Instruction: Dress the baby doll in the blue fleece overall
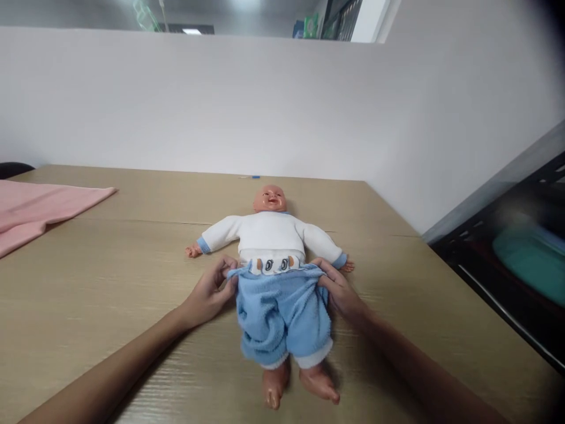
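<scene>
A baby doll (270,232) lies on its back on the table, head at the far side and bare feet towards me. It wears a white long-sleeved top with blue cuffs. Blue fluffy trousers (278,300) cover its legs, their waistband just below a white diaper (276,264) printed with eyes. On the left, my left hand (216,287) pinches the waistband between thumb and fingers. My right hand (339,288) grips the waistband's other side, fingers partly hidden by the cloth. Between my hands the waistband is stretched across the doll's hips.
A pink cloth (48,206) lies at the left of the wooden table (132,253). Near the far edge is a small blue object (256,176). A white wall stands behind. Right of the table is a dark rack with a blurred green item (534,259).
</scene>
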A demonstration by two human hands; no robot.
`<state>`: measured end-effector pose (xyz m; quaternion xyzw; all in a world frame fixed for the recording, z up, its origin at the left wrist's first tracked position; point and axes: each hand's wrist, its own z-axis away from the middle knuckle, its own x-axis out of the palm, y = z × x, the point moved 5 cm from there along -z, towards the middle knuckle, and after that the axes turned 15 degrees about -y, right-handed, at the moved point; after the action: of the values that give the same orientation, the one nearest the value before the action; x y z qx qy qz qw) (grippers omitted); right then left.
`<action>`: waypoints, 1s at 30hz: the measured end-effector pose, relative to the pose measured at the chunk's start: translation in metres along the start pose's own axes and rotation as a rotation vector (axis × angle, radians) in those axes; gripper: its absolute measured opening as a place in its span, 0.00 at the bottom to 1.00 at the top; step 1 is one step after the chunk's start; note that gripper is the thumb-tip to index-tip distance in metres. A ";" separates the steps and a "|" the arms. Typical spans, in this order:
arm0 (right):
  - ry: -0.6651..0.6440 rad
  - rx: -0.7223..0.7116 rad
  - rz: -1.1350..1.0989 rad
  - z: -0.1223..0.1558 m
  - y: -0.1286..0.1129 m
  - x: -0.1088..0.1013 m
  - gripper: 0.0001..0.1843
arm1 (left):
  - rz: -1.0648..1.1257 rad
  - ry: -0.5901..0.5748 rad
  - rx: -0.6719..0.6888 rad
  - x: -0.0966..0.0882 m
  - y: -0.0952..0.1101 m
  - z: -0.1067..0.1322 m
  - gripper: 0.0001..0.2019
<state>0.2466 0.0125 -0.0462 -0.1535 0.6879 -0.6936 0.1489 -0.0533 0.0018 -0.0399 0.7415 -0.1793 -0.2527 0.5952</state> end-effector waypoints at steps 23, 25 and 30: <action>0.120 -0.082 0.162 -0.037 -0.020 -0.003 0.14 | -0.018 0.174 -0.075 -0.029 -0.010 -0.047 0.21; 0.138 -0.041 0.109 -0.031 -0.010 -0.005 0.16 | -0.059 0.158 -0.080 -0.028 -0.009 -0.040 0.18; 0.139 -0.010 -0.091 -0.029 0.002 0.004 0.20 | 0.241 0.191 -0.142 -0.024 -0.022 -0.033 0.18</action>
<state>0.2306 0.0372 -0.0483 -0.1368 0.6922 -0.7053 0.0682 -0.0536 0.0464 -0.0524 0.6913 -0.1913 -0.1200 0.6864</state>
